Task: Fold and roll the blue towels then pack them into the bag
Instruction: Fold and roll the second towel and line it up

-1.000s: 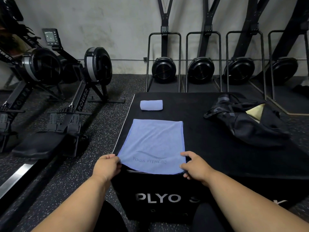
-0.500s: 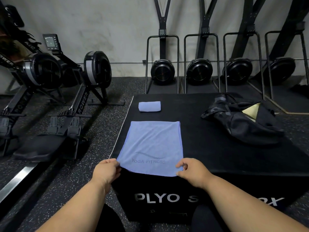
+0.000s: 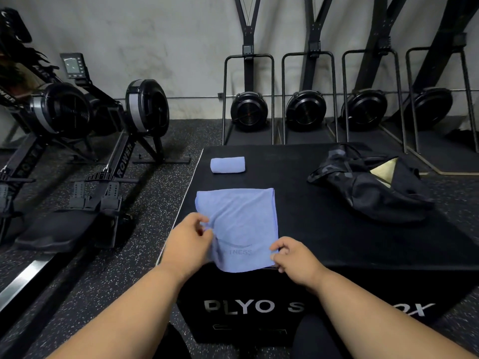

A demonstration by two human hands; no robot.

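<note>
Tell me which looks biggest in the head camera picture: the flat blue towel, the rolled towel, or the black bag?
1. Black bag, though the flat blue towel looks nearly as big and lies nearer the camera, so that's unsure.
2. Flat blue towel.
3. Rolled towel, clearly smallest.

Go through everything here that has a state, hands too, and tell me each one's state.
Flat light-blue microfibre towel: spread on the box, left edge being lifted inward.
Rolled light-blue towel: rolled, lying apart.
Black fabric bag: unzipped, empty-looking.
Left hand: pinches the towel edge.
Right hand: pinches the near right corner.
</note>
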